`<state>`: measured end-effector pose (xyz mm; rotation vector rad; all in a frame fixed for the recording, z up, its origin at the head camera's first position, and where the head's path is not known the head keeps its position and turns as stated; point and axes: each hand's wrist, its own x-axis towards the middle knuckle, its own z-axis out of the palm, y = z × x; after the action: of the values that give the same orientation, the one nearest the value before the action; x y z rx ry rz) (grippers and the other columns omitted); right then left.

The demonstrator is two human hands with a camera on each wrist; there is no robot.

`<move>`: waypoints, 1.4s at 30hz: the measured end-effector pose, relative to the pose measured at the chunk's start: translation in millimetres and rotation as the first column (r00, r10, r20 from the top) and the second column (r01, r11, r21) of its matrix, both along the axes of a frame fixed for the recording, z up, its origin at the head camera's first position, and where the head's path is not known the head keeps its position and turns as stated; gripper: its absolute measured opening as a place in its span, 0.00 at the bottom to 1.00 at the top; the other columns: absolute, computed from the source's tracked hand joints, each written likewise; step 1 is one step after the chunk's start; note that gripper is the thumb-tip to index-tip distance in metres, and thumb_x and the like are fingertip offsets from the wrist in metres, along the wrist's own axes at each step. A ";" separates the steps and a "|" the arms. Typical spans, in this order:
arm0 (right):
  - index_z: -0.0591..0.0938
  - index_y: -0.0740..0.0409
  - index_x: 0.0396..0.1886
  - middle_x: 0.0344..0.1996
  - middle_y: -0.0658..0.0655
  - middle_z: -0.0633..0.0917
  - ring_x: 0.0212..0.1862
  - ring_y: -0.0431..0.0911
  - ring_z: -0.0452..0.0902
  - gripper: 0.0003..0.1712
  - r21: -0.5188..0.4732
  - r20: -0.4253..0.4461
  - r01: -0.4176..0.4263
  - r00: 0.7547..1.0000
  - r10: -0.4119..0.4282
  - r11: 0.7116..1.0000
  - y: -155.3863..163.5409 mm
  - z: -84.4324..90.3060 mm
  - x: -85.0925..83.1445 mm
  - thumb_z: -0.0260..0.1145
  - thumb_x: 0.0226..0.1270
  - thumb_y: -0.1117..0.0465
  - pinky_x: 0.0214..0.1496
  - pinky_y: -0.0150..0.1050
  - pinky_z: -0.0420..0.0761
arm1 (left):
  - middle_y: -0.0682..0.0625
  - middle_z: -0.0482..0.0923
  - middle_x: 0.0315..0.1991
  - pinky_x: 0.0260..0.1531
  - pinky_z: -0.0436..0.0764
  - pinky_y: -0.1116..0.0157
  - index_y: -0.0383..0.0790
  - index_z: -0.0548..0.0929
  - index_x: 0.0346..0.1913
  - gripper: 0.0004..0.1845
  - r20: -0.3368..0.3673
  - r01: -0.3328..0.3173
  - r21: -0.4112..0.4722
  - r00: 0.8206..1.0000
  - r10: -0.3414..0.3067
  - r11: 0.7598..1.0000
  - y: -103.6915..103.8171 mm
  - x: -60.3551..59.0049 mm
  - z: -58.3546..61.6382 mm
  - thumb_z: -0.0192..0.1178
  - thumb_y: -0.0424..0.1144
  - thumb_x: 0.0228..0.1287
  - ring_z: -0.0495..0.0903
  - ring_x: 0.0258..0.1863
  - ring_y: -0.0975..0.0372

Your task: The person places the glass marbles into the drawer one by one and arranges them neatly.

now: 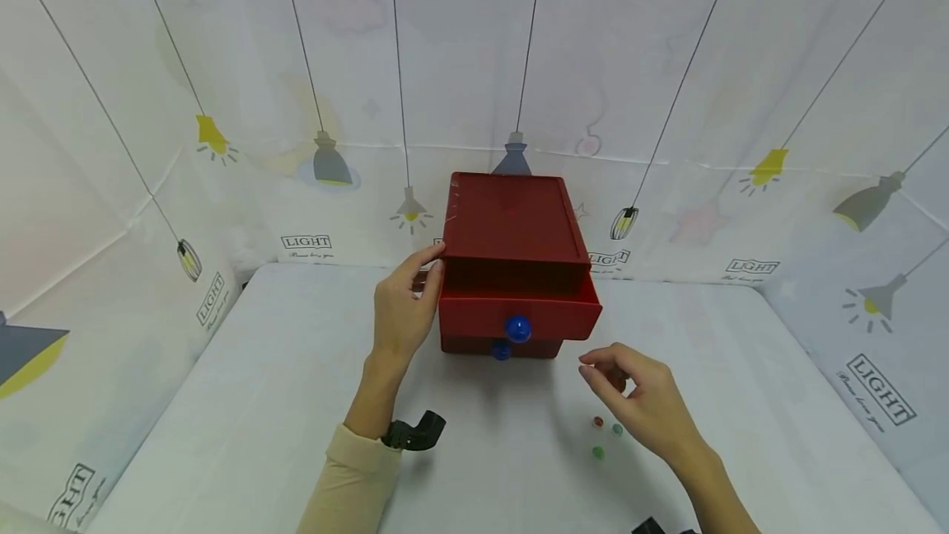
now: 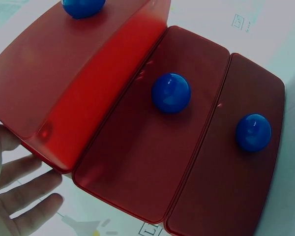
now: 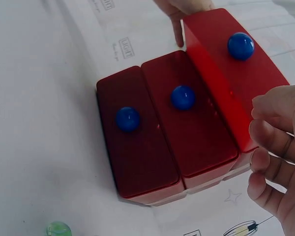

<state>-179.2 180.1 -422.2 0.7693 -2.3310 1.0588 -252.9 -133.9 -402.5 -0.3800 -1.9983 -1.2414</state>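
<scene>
1. Hands first: I see my left hand (image 1: 404, 311) resting with straight fingers on the left side of the red drawer box (image 1: 511, 221), bracing it.
2. My right hand (image 1: 643, 402) hovers just in front of the box, fingers loosely curled, holding nothing I can make out.
3. I see the top drawer (image 1: 519, 311) of 3 pulled out, its blue knob (image 1: 517, 328) facing me.
4. 3 small beads (image 1: 606, 435) lie on the worktop (image 1: 259, 402) under my right hand.
5. Judgement: keep the left grip steady so the box cannot slide, and pinch 1 bead at a time.
6. Backdrop print reads "LIGHT" (image 1: 306, 242).
</scene>
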 end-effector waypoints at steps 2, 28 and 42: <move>0.85 0.46 0.41 0.26 0.41 0.84 0.26 0.33 0.71 0.17 0.002 0.009 0.002 1.000 -0.002 1.000 1.4 -1.9 -1.0 0.74 0.57 0.71 0.26 0.24 0.73 | 0.47 0.86 0.55 0.38 0.89 0.62 0.42 0.84 0.59 0.15 0.010 -0.004 -0.002 1.000 0.004 1.000 -0.2 -0.1 -0.3 0.58 0.38 0.73 0.90 0.37 0.57; 0.83 0.37 0.44 0.35 0.36 0.82 0.32 0.33 0.75 0.15 0.156 0.269 -0.134 0.959 0.088 0.979 18.4 -20.0 -14.0 0.75 0.62 0.59 0.33 0.30 0.80 | 0.47 0.86 0.54 0.37 0.89 0.62 0.42 0.84 0.58 0.15 0.003 -0.009 -0.010 1.000 0.009 1.000 0.1 0.4 0.5 0.58 0.36 0.73 0.90 0.37 0.56; 0.83 0.36 0.43 0.35 0.36 0.82 0.32 0.32 0.76 0.15 0.170 0.291 -0.151 0.952 0.097 0.974 19.4 -23.9 -16.7 0.75 0.60 0.59 0.36 0.34 0.82 | 0.47 0.86 0.55 0.39 0.89 0.62 0.43 0.84 0.59 0.15 0.019 -0.007 -0.009 1.000 0.007 1.000 -0.4 -0.1 0.1 0.57 0.38 0.74 0.90 0.38 0.56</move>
<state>-195.9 199.5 -446.1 0.8980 -2.6875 1.0678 -253.0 -134.3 -402.4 -0.3668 -2.0199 -1.2365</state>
